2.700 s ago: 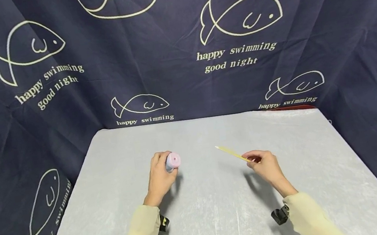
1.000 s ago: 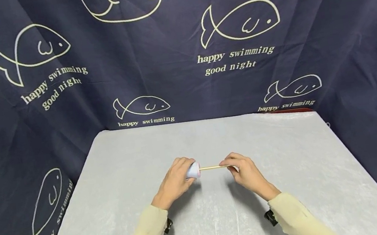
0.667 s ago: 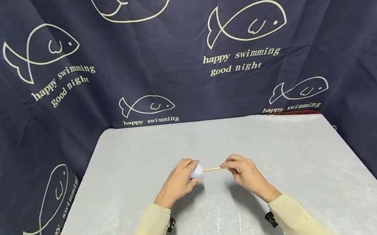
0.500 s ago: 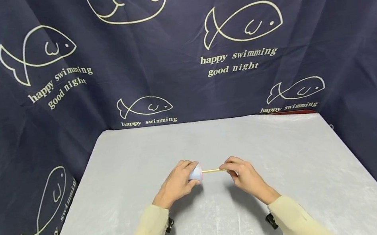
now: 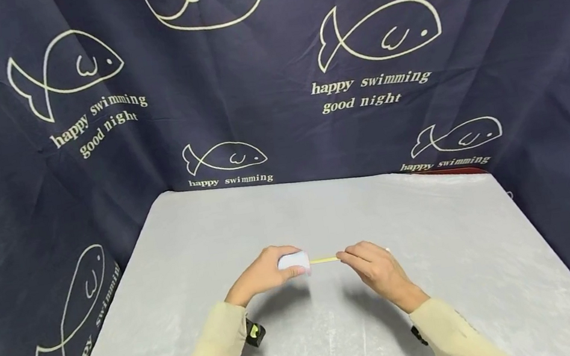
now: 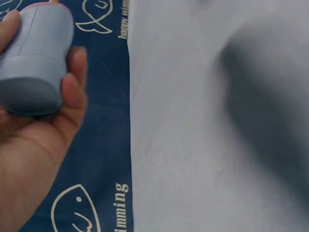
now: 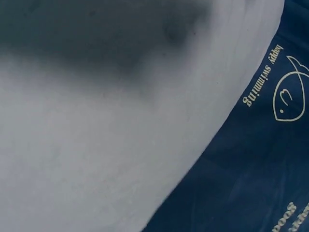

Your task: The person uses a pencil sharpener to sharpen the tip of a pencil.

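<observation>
Pencil (image 5: 324, 260) and pencil sharpener (image 5: 293, 260) are meeting end to end in midair, their shadows falling on the pale tabletop (image 5: 322, 212) below. My left hand (image 5: 263, 275) is curling firmly round the sharpener's light-blue body, thumb on the near side; my right hand (image 5: 382, 271) is pinching the pencil close in its fingertips, though the thumb is staying out of sight behind the fingers. Half a second ago my left hand was covering more of the sharpener; now it is rolling open to the camera and baring that pale side, while my right hand is turning its back upward. I am judging that as a twist between the two, with the pencil turning in the sharpener.

The sharpener is serving as the only container, lying on its side between my hands with its pink rim (image 6: 46, 4) facing the pencil. The pencil's near end is disappearing at that rim, and I am guessing that the tip is sitting inside. The opaque body is hiding any shavings, so I cannot tell what else it is holding.
</observation>
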